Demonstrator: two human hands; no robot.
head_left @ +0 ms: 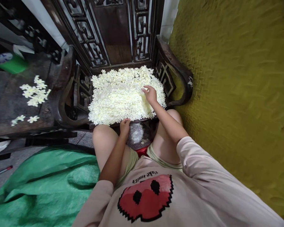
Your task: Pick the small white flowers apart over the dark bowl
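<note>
A: What was far left?
B: Green container [14, 66] on a dark worktop [7, 97]. Loose white flowers [35, 91] near it, a few strays [33, 119] closer to the person. Green sheet [56, 183] lower down.
A: Main heap?
B: White flower heap [118, 96], on the seat of a carved wooden chair [117, 34], straight ahead of the person. Long axis ran side to side.
A: Left hand?
B: Left hand [125, 124] sat at the heap's near edge, about mid-length. Fingers curled together. From where I stood I couldn't tell if anything was in them. Heap lay forward of it, spreading both ways.
A: Right?
B: Right hand [149, 94] was out over the heap's right part, so nearer the bulk of it. Thumb and forefinger bent toward each other; couldn't tell if they met or pinched a flower. Most of the heap lay to its left.
A: Past that?
B: Right armrest [177, 64], then a textured yellow-green surface [239, 94].
</note>
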